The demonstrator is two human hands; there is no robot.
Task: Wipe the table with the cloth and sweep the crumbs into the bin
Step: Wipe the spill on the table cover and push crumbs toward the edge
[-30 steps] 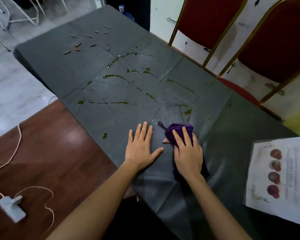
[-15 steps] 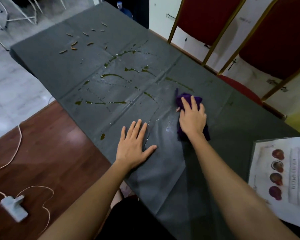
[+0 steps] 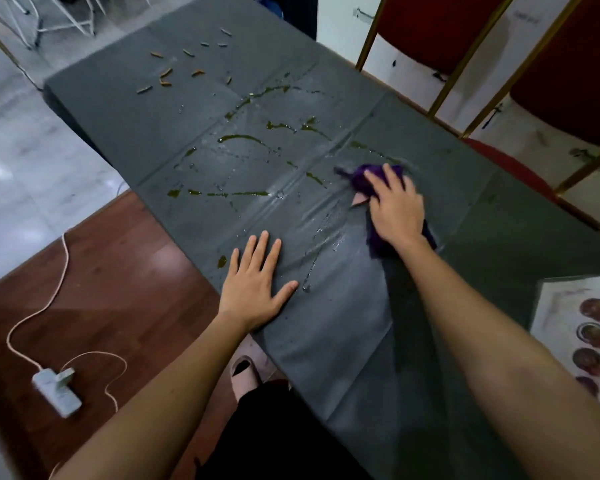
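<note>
Right grip: your right hand (image 3: 397,211) lies flat on the purple cloth (image 3: 368,178), fingers spread and pressing it down, nothing pinched.
Cloth: bunched; its long axis runs from near your wrist away toward the far left, with a thin tail pointing left.
Left grip: your left hand (image 3: 257,284) is open, palm down, fingers spread on the surface (image 3: 125,109), close to its near edge.
Spill: greenish streaks (image 3: 243,138) lie left of the cloth and beyond it.
Crumbs: small orange crumbs (image 3: 167,72) rest at the far end, well apart from the cloth.
</note>
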